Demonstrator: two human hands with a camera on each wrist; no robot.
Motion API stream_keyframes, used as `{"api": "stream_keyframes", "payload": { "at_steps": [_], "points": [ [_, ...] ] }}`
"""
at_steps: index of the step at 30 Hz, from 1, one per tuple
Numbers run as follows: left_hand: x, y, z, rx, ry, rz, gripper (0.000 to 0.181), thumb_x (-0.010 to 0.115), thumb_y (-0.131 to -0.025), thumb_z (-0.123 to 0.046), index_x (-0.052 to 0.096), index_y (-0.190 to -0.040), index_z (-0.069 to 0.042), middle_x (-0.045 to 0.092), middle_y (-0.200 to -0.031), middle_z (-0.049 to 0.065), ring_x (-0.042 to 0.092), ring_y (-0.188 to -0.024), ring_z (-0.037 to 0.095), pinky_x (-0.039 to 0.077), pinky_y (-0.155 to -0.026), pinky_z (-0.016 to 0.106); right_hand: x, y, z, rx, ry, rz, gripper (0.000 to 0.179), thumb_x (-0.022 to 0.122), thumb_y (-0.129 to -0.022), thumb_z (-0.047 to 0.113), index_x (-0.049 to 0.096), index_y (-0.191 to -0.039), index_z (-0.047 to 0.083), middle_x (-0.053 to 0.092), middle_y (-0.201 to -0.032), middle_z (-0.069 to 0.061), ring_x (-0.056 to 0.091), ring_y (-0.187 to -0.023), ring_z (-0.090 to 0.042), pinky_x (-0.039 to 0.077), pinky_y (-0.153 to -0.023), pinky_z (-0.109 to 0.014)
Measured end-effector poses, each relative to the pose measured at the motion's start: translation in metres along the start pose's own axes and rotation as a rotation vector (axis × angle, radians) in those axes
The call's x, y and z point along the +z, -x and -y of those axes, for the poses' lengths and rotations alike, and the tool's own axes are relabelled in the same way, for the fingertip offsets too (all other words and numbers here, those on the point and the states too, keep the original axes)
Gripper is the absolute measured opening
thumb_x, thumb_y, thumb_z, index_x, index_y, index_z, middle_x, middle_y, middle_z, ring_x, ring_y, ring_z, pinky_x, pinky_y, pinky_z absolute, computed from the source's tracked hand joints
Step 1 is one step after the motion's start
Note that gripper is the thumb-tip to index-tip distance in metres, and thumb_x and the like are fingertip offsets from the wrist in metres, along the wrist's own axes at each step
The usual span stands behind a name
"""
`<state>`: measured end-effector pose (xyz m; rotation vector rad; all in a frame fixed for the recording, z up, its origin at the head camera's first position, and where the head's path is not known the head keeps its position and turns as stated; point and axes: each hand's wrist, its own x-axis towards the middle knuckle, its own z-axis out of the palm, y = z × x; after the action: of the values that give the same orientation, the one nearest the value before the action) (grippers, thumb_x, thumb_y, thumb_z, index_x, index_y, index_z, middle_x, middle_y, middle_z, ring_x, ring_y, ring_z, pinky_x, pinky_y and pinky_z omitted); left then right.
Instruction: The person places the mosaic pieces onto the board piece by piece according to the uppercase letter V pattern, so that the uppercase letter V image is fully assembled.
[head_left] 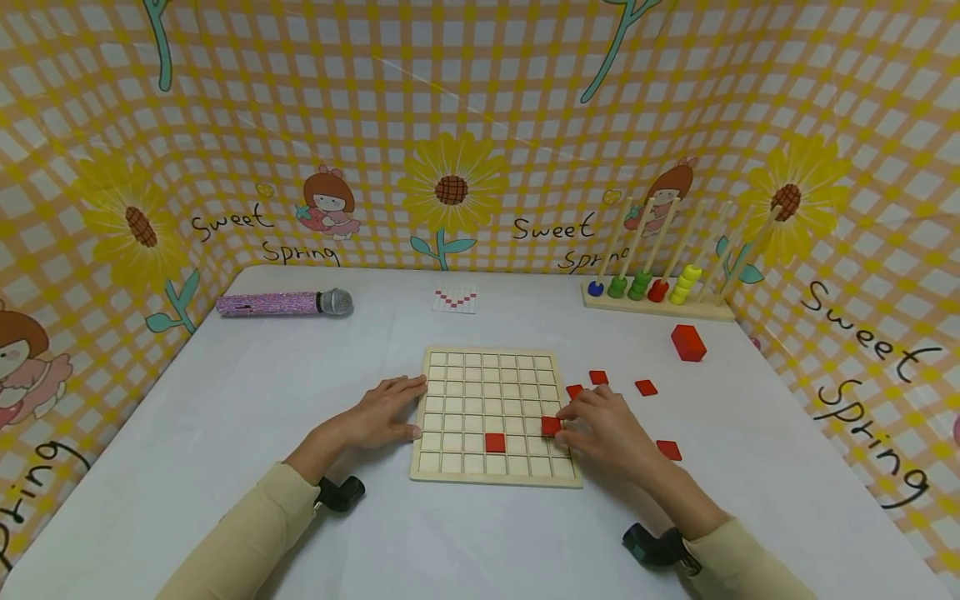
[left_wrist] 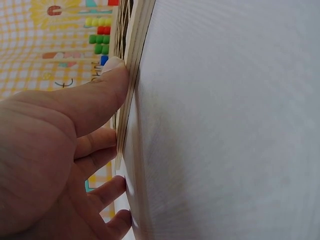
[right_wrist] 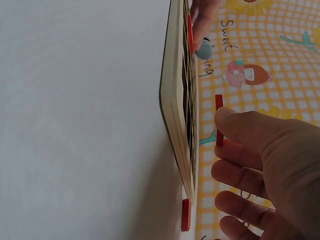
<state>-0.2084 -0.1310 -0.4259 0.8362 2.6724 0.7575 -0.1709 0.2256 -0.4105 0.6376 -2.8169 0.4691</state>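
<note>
A pale wooden grid board lies on the white table. My left hand rests along its left edge, and in the left wrist view the thumb touches the rim with the fingers fairly straight. Between thumb and fingers, my right hand pinches a red square tile over the board's right side. The right wrist view shows that held tile edge-on, raised above the grid. Another red tile sits in a cell in the board's lower middle.
Several loose red tiles are scattered right of the board, with a red block behind them. A bead abacus stands back right. Behind the board is a small pattern card; a glittery microphone lies back left.
</note>
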Motion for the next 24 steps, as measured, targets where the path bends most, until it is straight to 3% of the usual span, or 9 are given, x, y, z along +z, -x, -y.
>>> {"api": "stream_keyframes", "payload": {
  "at_steps": [13,24],
  "points": [
    [0.0,0.001,0.0,0.019,-0.002,-0.006,0.071,0.064,-0.09,-0.028,0.03,-0.147,-0.002,0.025,-0.156,0.013,0.019,-0.143,0.041,0.02,-0.112,0.061,0.01,-0.012,0.02,-0.037,0.015,-0.002,0.028,0.082,-0.071,0.03,0.074,-0.091,0.012,0.067,-0.088,0.002,0.05,-0.093,-0.017,0.041,-0.077,-0.033],
    [0.0,0.0,0.001,0.027,0.004,-0.011,0.071,0.064,-0.09,-0.028,0.03,-0.146,-0.001,0.025,-0.156,0.014,0.019,-0.142,0.042,0.019,-0.111,0.062,0.015,-0.018,0.035,-0.082,0.022,0.013,0.025,0.08,-0.073,0.032,0.075,-0.09,0.014,0.065,-0.088,0.004,0.045,-0.086,-0.013,0.039,-0.073,-0.029]
  ]
}}
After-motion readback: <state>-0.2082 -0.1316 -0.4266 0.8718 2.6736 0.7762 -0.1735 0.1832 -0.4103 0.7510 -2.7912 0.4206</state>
